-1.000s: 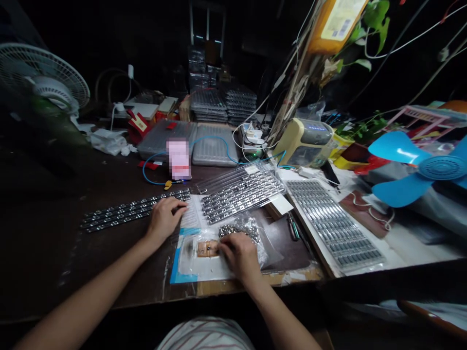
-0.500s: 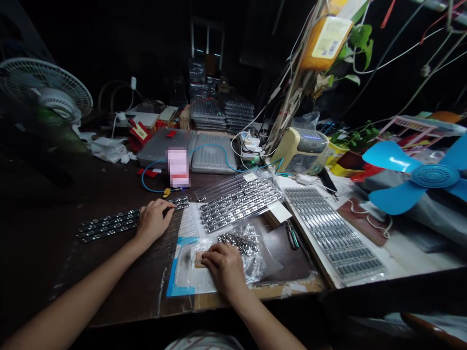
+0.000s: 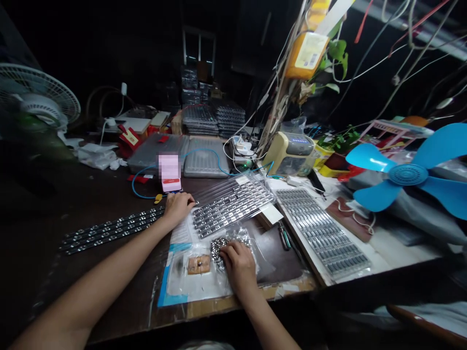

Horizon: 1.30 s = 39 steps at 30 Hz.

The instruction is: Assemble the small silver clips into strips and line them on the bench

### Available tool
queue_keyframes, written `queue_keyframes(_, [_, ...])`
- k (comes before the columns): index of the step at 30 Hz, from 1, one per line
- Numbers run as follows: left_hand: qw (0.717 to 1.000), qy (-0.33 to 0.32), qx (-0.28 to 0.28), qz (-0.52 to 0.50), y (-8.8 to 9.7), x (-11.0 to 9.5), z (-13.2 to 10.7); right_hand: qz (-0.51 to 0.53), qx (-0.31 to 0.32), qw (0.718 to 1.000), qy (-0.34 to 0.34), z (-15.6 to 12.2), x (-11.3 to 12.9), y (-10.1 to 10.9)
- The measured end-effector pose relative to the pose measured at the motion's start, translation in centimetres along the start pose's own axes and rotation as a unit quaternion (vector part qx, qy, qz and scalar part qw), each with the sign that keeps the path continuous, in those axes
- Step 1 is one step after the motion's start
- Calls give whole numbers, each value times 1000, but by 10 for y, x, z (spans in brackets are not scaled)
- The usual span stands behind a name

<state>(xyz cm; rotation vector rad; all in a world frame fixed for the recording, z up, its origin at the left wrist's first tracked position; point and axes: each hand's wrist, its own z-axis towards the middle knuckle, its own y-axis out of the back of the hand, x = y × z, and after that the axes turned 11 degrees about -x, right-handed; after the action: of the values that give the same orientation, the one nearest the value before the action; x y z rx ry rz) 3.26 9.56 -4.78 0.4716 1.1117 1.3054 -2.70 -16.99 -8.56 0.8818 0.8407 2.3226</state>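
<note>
My left hand (image 3: 177, 210) is closed, its fingertips at a small shiny metal part (image 3: 197, 202) by the left end of a clear tray. Under and left of that hand lie dark strips (image 3: 109, 228) lined with similar metal parts. My right hand (image 3: 240, 262) is closed, its fingertips in a heap of small metal parts (image 3: 217, 247) on a clear plastic bag (image 3: 251, 243). What exactly it pinches is hidden. Left of it, a small tan block (image 3: 199, 264) with a tiny metal piece on top rests on a white and blue sheet (image 3: 171, 287).
A clear tray (image 3: 233, 201) filled with rows of metal parts lies ahead. On the right are another tray (image 3: 321, 233), green-handled tools (image 3: 284, 236) and a blue fan (image 3: 408, 175). A pink box (image 3: 170, 184), grey trays (image 3: 206, 158) and a white fan (image 3: 40, 97) stand farther back.
My left hand has moved right, off the strips to the tray's left end. My right hand has moved from the tan block to the metal parts heap, uncovering the block. The view has shifted slightly.
</note>
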Motion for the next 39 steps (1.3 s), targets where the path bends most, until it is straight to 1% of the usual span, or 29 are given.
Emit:
queue_keyframes(3, [1000, 15, 1, -21, 4, 0, -1, 20, -6, 1000, -5, 1, 2, 3])
queue_keyframes(6, [998, 23, 14, -58, 20, 4, -18, 32, -1, 999, -18, 3, 4, 6])
queue_keyframes(9, [986, 15, 55, -159, 36, 3, -53, 43, 9, 998, -33, 3, 5, 5])
queue_keyframes(11, [972, 14, 75, -223, 44, -3, -82, 52, 8, 998, -42, 3, 5, 4])
queue_keyframes(12, [968, 13, 81, -239, 46, -7, -96, 59, 5, 997, -45, 3, 5, 3])
queue_keyframes(15, [966, 12, 78, -247, 46, -20, -130, 87, -4, 995, -47, 3, 4, 2])
queue_keyframes(18, [967, 34, 61, -247, 40, -30, -147, 114, -4, 992, -49, 3, 3, 2])
queue_keyframes(21, [964, 36, 44, -260, 34, -37, -154, 125, -4, 991, -53, 3, 1, 3])
queue_keyframes(27, [964, 3, 14, -265, 31, -43, -160, 132, 0, 990, -58, 3, 1, 2])
queue_keyframes(31, [969, -14, 17, -245, 31, -44, -162, 133, 0, 990, -54, 3, 1, 2])
queue_keyframes(39, [973, -24, 21, -228, 29, -42, -162, 136, -11, 989, -49, 3, 2, 2])
